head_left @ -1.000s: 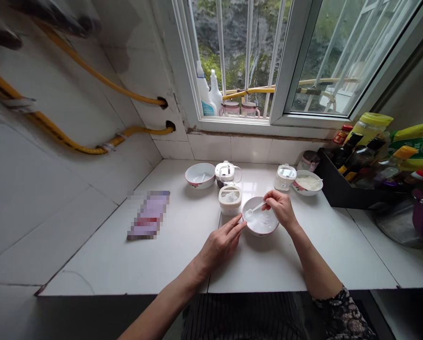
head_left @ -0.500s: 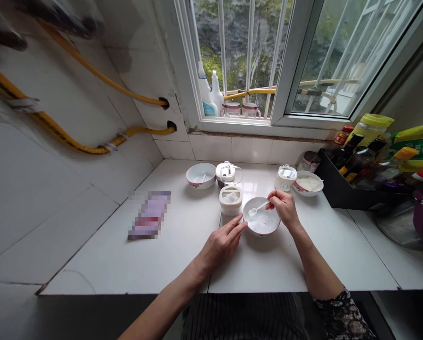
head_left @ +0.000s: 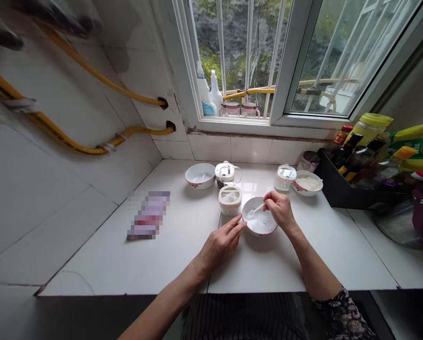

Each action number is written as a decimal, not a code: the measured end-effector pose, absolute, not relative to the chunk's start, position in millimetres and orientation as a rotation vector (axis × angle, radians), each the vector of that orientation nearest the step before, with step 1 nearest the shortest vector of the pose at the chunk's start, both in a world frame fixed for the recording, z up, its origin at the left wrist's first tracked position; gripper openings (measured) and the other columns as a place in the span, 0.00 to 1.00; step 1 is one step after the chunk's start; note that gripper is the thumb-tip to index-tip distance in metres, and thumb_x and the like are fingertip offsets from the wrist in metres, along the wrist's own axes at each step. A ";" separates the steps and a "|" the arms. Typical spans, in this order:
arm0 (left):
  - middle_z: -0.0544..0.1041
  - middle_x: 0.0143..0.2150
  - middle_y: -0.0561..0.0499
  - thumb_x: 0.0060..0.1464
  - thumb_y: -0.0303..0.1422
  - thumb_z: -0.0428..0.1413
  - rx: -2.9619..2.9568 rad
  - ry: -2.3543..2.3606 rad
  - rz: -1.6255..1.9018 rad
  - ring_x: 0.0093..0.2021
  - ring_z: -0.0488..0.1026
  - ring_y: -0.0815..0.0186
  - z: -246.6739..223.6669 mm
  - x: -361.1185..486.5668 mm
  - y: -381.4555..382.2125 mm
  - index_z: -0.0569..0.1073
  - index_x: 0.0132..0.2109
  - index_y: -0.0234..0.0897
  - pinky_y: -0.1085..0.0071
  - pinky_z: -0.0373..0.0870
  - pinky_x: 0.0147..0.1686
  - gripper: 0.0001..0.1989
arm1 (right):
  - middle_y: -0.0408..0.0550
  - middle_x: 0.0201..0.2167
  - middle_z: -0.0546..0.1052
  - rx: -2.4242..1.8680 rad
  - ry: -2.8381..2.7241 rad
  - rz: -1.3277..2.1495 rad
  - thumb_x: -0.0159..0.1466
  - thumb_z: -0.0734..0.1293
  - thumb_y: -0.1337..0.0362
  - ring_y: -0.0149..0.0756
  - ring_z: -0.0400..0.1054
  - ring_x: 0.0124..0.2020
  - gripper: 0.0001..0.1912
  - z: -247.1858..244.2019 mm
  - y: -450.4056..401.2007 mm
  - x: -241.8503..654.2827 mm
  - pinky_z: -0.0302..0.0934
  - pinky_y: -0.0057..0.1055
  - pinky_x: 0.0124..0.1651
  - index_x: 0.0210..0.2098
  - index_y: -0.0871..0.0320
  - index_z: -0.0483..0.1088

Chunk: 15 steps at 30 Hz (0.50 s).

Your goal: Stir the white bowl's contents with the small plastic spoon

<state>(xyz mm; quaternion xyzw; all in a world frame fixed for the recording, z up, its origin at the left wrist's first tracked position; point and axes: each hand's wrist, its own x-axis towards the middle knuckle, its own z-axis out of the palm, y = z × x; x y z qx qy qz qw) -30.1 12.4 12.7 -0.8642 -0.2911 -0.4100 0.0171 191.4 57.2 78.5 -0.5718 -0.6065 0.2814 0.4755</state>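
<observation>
A white bowl with a thin pink rim (head_left: 261, 232) stands near the middle of the counter, with clear liquid or a wet film in it. My right hand (head_left: 279, 210) pinches the handle of a small white spoon (head_left: 256, 209); the spoon's head is inside the bowl. At the bowl's left side my left hand (head_left: 222, 241) has its fingers stretched out, the fingertips touching the rim; its thumb is mostly hidden. Just behind those fingers sits a seasoning jar (head_left: 230, 203) of white grains, seen through its lid.
Behind are another bowl (head_left: 200, 183), a dark-filled lidded jar (head_left: 225, 172), a clear-lidded jar (head_left: 285, 178) and a bowl of white food (head_left: 307, 189). A black bin (head_left: 353, 200) holds bottles at right. A blurred purple packet (head_left: 149, 215) lies left.
My right hand and the spoon have shifted slightly left over the bowl. My left hand stays at the rim.
</observation>
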 end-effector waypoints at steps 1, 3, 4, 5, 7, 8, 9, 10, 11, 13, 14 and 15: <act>0.74 0.59 0.36 0.62 0.19 0.48 -2.682 -0.905 -1.272 0.55 0.77 0.58 13.0 -30.1 12.3 0.68 0.61 0.35 0.65 0.81 0.48 0.22 | 0.42 0.14 0.74 -1.388 -1.499 0.695 0.50 0.60 0.66 0.35 0.68 0.20 0.07 77.9 57.1 190.4 0.62 0.30 0.30 0.21 0.55 0.69; 0.74 0.59 0.36 0.63 0.19 0.48 -2.686 -0.906 -1.263 0.55 0.77 0.58 14.1 -30.1 11.9 0.68 0.61 0.34 0.65 0.81 0.48 0.21 | 0.42 0.14 0.74 -1.371 -1.486 0.754 0.49 0.60 0.65 0.36 0.68 0.20 0.07 77.1 57.1 189.2 0.62 0.30 0.30 0.21 0.55 0.70; 0.74 0.59 0.37 0.63 0.20 0.47 -2.687 -0.908 -1.260 0.56 0.77 0.58 14.6 -30.0 11.7 0.68 0.61 0.35 0.65 0.81 0.48 0.21 | 0.42 0.14 0.74 -1.364 -1.460 0.797 0.49 0.60 0.65 0.36 0.68 0.20 0.07 77.1 57.2 189.1 0.62 0.30 0.30 0.22 0.55 0.70; 0.74 0.59 0.37 0.63 0.20 0.47 -2.690 -0.908 -1.261 0.56 0.77 0.58 15.1 -30.0 11.5 0.68 0.61 0.35 0.65 0.81 0.48 0.21 | 0.42 0.14 0.74 -1.356 -1.425 0.842 0.49 0.60 0.65 0.35 0.68 0.20 0.07 77.4 57.5 189.5 0.62 0.30 0.29 0.22 0.55 0.70; 0.74 0.60 0.38 0.64 0.21 0.48 -2.693 -0.906 -1.270 0.56 0.77 0.58 15.5 -29.9 11.4 0.67 0.63 0.36 0.66 0.81 0.48 0.22 | 0.42 0.14 0.74 -1.326 -1.350 0.927 0.49 0.61 0.64 0.35 0.67 0.20 0.06 79.0 58.2 191.4 0.62 0.30 0.29 0.22 0.55 0.70; 0.74 0.60 0.38 0.64 0.21 0.48 -2.692 -0.905 -1.276 0.56 0.77 0.58 15.4 -29.8 11.5 0.66 0.63 0.36 0.66 0.81 0.48 0.22 | 0.42 0.14 0.74 -1.307 -1.315 0.962 0.48 0.61 0.63 0.34 0.67 0.20 0.06 80.1 58.7 192.7 0.62 0.30 0.29 0.22 0.56 0.70; 0.74 0.60 0.38 0.64 0.21 0.48 -2.690 -0.902 -1.283 0.56 0.77 0.58 15.1 -29.8 11.6 0.67 0.63 0.36 0.66 0.81 0.48 0.22 | 0.43 0.14 0.74 -1.288 -1.281 0.991 0.48 0.62 0.63 0.34 0.66 0.19 0.06 81.1 59.4 194.1 0.62 0.30 0.29 0.22 0.56 0.70; 0.74 0.60 0.38 0.64 0.21 0.48 -2.690 -0.899 -1.286 0.56 0.77 0.58 14.8 -29.8 11.7 0.67 0.62 0.36 0.66 0.81 0.48 0.22 | 0.43 0.14 0.74 -1.271 -1.251 1.015 0.47 0.62 0.63 0.33 0.66 0.19 0.06 82.1 60.0 195.4 0.62 0.30 0.29 0.21 0.56 0.70; 0.74 0.60 0.38 0.63 0.20 0.48 -2.690 -0.899 -1.288 0.56 0.77 0.58 14.4 -29.8 11.9 0.67 0.62 0.36 0.66 0.81 0.48 0.22 | 0.43 0.14 0.74 -1.258 -1.227 1.035 0.46 0.62 0.62 0.33 0.66 0.19 0.06 83.0 60.7 196.7 0.62 0.30 0.29 0.21 0.56 0.70; 0.74 0.60 0.37 0.63 0.20 0.48 -2.695 -0.901 -1.285 0.57 0.76 0.58 14.1 -29.9 12.0 0.67 0.62 0.35 0.65 0.80 0.49 0.22 | 0.43 0.14 0.74 -1.244 -1.199 1.055 0.46 0.62 0.62 0.33 0.66 0.19 0.06 83.9 62.1 199.1 0.62 0.31 0.29 0.21 0.56 0.69; 0.74 0.60 0.38 0.63 0.20 0.47 -2.700 -0.902 -1.280 0.57 0.76 0.58 14.1 -29.9 12.0 0.67 0.62 0.35 0.65 0.80 0.50 0.22 | 0.43 0.14 0.74 -1.241 -1.193 1.056 0.46 0.63 0.62 0.34 0.67 0.19 0.06 83.9 62.7 200.1 0.62 0.31 0.29 0.21 0.55 0.69; 0.74 0.60 0.38 0.63 0.20 0.47 -2.705 -0.905 -1.276 0.57 0.76 0.58 14.4 -29.9 12.0 0.67 0.63 0.36 0.65 0.80 0.50 0.23 | 0.43 0.14 0.74 -1.241 -1.190 1.054 0.47 0.63 0.61 0.34 0.67 0.19 0.05 83.8 63.2 201.2 0.62 0.31 0.29 0.21 0.55 0.69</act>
